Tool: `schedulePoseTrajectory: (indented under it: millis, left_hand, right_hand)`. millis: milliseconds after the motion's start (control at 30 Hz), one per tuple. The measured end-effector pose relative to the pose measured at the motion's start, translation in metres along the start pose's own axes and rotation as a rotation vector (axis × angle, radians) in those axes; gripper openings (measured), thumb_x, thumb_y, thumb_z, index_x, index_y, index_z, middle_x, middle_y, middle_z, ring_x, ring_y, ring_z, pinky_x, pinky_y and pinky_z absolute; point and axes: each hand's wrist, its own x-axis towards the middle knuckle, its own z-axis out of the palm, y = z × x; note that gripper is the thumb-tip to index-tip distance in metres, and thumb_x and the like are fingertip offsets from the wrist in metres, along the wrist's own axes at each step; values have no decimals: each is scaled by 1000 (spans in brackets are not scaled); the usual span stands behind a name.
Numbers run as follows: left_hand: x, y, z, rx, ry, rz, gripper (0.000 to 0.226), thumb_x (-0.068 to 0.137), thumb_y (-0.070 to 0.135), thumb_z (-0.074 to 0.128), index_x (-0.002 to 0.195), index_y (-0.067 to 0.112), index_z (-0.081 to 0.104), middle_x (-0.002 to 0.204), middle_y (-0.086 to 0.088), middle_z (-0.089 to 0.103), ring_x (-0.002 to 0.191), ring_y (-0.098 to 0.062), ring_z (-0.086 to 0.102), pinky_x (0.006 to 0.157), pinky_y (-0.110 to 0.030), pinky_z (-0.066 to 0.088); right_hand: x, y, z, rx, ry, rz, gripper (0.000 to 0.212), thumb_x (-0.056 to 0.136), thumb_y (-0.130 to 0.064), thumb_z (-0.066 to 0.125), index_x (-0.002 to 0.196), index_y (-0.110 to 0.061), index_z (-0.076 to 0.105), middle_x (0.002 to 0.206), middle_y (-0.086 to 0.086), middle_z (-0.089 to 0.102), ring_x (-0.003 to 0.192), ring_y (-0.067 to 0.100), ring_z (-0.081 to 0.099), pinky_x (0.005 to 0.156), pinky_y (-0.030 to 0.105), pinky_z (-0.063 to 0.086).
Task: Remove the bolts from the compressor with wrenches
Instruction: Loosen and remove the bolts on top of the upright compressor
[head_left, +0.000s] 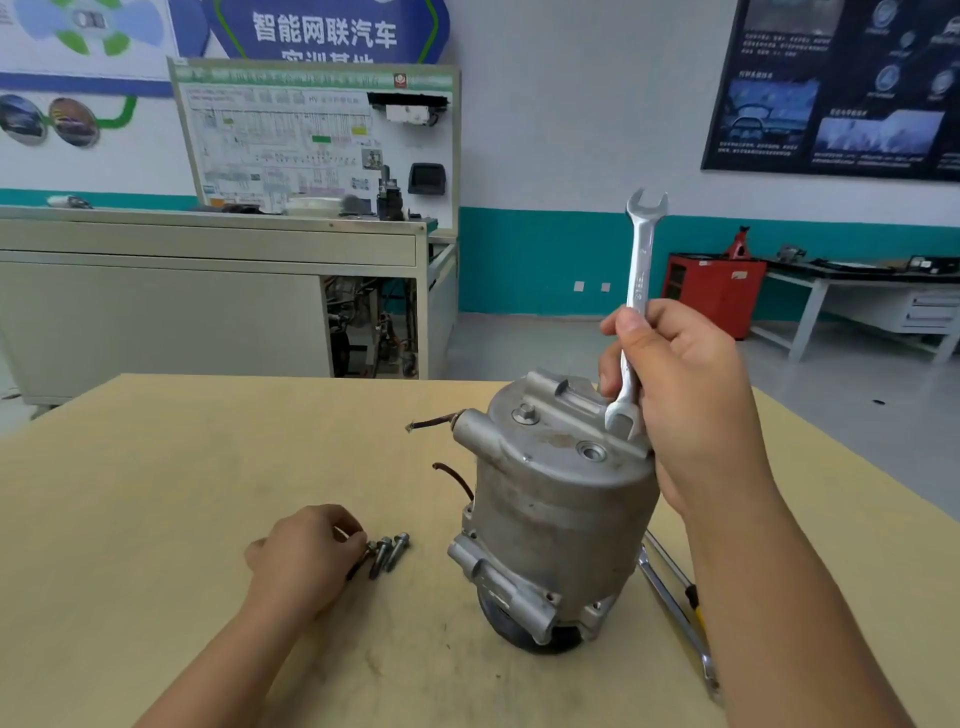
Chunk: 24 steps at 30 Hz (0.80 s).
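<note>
Hands well apart: your right hand (685, 395) is clamped round the shank of a wrench (638, 270), and your left hand (306, 556) has its fingers curled onto the nearest of 3 loose bolts (387, 553). Compressor (556, 514) stands on end, pulley down, mid-bench in front of you, so the bolted top faces up within reach. Wrench is near upright, lower open end touching the top's right edge, upper end free. Whether it sits on a bolt head there, can't tell; your hand blocks it. 1 seated bolt (524, 414) shows on the top's left side, likely next. Right wrist is cocked, forearm rising past the housing's right side. Left hand rests knuckles-up on the bench (182, 467), probably lining the bolts in a row so none roll off. 1 second wrench (670, 592) lies on the bench behind your right forearm, close by.
</note>
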Motion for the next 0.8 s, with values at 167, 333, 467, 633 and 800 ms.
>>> schedulePoseTrajectory:
  millis: [167, 333, 467, 633, 800]
  left_hand:
    - [-7, 4, -1, 15, 20, 29, 15, 91, 32, 48, 81, 38, 58, 85, 15, 62, 87, -12, 54, 80, -29, 28]
    - [-23, 25, -22, -473, 216, 288, 24, 91, 39, 55, 114, 35, 57, 99, 18, 61, 100, -7, 59, 87, -29, 41]
    - [-38, 68, -64, -837, -181, 660, 76, 60, 76, 64, 128, 57, 37, 135, 30, 42, 127, 7, 39, 99, -16, 37]
    - [-25, 107, -87, -154, -216, 855, 104, 44, 88, 53, 133, 66, 4, 151, 34, 3, 139, 4, -20, 118, -46, -2]
    - [-9, 124, -101, 16, -341, 925, 110, 41, 86, 60, 133, 68, 2, 131, 55, -8, 132, 5, -34, 114, -47, -18]
  right_hand:
    - [8, -7, 1, -54, -66, 61, 15, 97, -21, 46, 85, -16, 53, 46, -5, 56, 42, 5, 44, 53, 25, 39]
    - [10, -7, -2, 9, -57, 40, 14, 95, -12, 50, 82, -13, 54, 56, -5, 62, 35, 4, 38, 36, 17, 36]
    - [8, -6, -1, -26, -55, -70, 16, 94, -14, 51, 79, -16, 57, 67, -5, 64, 38, 7, 43, 38, 16, 37]
    - [5, -11, -1, 18, -94, -169, 17, 96, -14, 47, 81, -17, 55, 72, -2, 65, 45, 13, 54, 41, 20, 44]
    - [5, -9, 0, 76, -166, -156, 21, 99, -17, 40, 82, -16, 52, 69, -2, 63, 49, 15, 56, 44, 21, 45]
